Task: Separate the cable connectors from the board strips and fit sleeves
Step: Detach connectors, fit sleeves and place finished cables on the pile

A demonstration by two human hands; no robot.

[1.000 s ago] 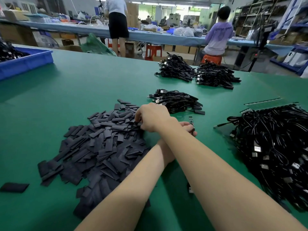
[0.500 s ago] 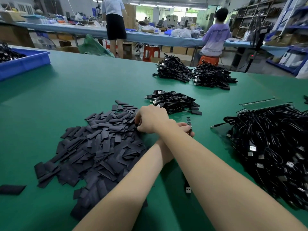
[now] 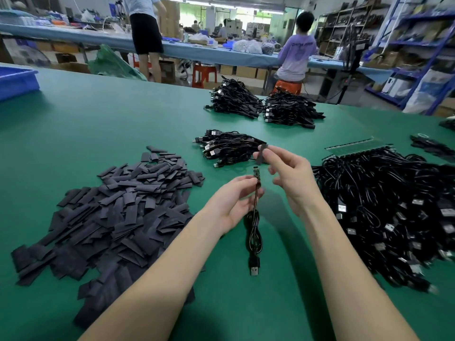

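A wide workshop fills the top of the frame, with long blue benches, shelving at the upper right and two other people at work; below it a green tabletop (image 3: 103, 124) takes up the rest. The stock is sorted into heaps around the worker, probably so each hand has its own supply. A broad pile of flat dark sleeves (image 3: 118, 212) covers the lower left. A tangle of black cables (image 3: 394, 212) fills the right side, and a green board strip (image 3: 354, 144) shows at its upper edge. Three smaller bundles of cables lie above centre; these look like finished work set aside, though I cannot confirm that.

At centre the left hand (image 3: 234, 200) pinches a thin black cable (image 3: 253, 232) just below its small circuit-board connector (image 3: 256, 174), fingers curled round the wire. The connector stands upright and bare above the fingers, likely so that a sleeve can slide down over it. The cable's coil and its USB plug (image 3: 254, 266) hang toward the tabletop below.

Just above and right of the connector, the right hand (image 3: 290, 178) pinches one sleeve (image 3: 261, 153) between thumb and forefinger, with the other fingers loosely spread. The sleeve is held roughly upright, close to the connector but not touching it. I judge that it is being lined up to thread on.
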